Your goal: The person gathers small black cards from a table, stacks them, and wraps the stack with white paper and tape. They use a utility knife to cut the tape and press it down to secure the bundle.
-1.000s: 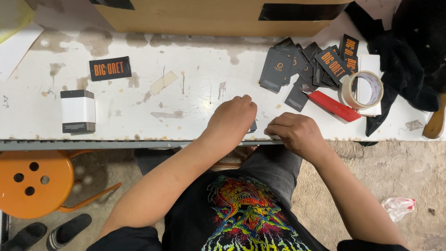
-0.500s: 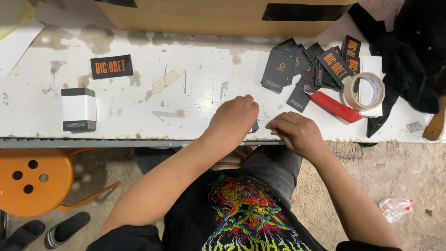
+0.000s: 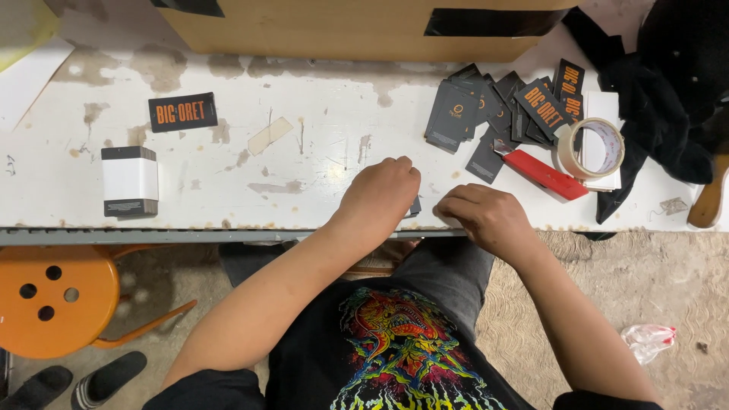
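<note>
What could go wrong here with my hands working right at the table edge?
1. The small dark card under the left hand sits close to the table edge, so it might slip off to the floor.
2. The red cutter lies just beyond the right hand; a blind reach toward the card pile could brush it.
3. The tape roll leans on that pile, so a bump might scatter cards.

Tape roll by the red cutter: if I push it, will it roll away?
Probably not: the tape roll lies flat on its side, so it should slide. It is a thin hollow ring, so likely light. Stood on edge, it could roll toward the cutter.
</note>
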